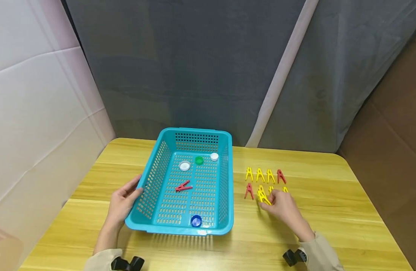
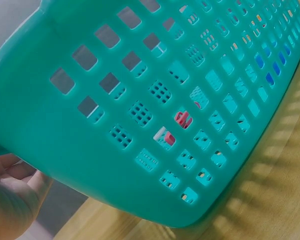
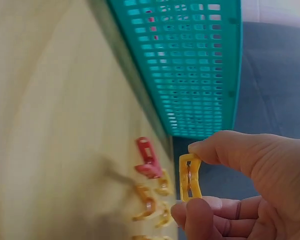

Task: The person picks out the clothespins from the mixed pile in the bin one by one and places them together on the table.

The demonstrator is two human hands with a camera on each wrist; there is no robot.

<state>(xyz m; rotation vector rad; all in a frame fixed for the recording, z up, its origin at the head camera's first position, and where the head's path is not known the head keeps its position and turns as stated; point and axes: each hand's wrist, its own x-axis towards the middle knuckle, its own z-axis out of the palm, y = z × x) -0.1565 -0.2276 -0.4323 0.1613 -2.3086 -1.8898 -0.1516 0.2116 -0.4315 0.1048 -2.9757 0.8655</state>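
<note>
My left hand (image 1: 121,203) grips the left rim of a blue-green plastic basket (image 1: 232,180), thumb at the rim. Inside the basket lie a red clothespin (image 1: 183,186), a green cap (image 1: 199,160), a blue cap (image 1: 196,221) and two white caps, one further left (image 1: 184,165), one near the right wall (image 1: 214,156). To the right of the basket, my right hand (image 1: 284,206) pinches a yellow clothespin (image 3: 190,177) between thumb and fingers, above the table. Rows of yellow clothespins (image 1: 260,175) and red clothespins (image 1: 249,191) lie around it; the hand partly hides some.
The wooden table (image 1: 330,210) carries everything. A grey curtain (image 1: 194,67) hangs behind it, with a pale strip (image 1: 282,75) running down. A white cloth wall (image 1: 42,94) stands at the left, a brown panel (image 1: 394,120) at the right.
</note>
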